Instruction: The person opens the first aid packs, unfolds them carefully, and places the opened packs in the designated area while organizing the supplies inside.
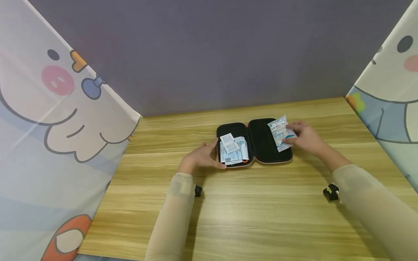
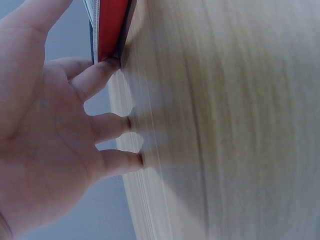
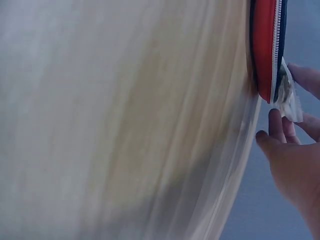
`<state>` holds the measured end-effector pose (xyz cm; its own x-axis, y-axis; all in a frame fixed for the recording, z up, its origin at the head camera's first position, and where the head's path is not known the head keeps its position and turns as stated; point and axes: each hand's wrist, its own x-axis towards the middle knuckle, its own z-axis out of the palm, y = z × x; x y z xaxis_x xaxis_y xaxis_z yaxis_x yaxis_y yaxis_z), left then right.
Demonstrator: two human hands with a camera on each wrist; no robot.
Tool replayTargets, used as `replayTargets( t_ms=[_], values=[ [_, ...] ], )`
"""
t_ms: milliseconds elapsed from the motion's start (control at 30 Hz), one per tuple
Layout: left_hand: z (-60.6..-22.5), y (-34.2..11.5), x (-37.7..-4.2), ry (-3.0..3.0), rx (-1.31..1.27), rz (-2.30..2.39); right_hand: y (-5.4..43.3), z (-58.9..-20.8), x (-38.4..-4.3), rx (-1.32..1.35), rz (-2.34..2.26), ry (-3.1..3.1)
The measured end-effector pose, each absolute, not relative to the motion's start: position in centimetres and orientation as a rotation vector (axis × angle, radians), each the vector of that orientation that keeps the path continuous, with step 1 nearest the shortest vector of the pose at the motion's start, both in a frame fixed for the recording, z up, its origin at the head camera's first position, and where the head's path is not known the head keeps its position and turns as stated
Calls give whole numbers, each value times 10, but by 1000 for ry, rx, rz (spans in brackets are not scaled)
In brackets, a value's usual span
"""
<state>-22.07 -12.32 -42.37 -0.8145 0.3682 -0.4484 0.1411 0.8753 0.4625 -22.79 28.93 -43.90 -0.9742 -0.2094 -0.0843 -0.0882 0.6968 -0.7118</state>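
Note:
An open zip case, black inside and red outside, lies on the wooden table with its two halves spread flat. In its left half sit white printed packets and small white sachets. My left hand is at that half's outer edge, fingers spread; in the left wrist view, fingertips touch the case's red side and the tabletop. Over the right half, my right hand pinches a white-and-blue plastic packet between thumb and fingers. The right wrist view shows only the packet's crinkled edge.
The wood-grain table reaches back to a grey wall. Cartoon-printed cloths hang at the left and right. Small black devices show beside the left and right sleeves.

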Motion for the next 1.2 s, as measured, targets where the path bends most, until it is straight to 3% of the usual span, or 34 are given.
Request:
replayTargets(
  t_ms=[700,1200],
  values=[
    [-422,-124,-220,2481,348,573,277,-439,-231,-308,-848,2833],
    [-423,-123,-219,2485,332,577,264,-440,-232,-573,-590,2926]
  ],
)
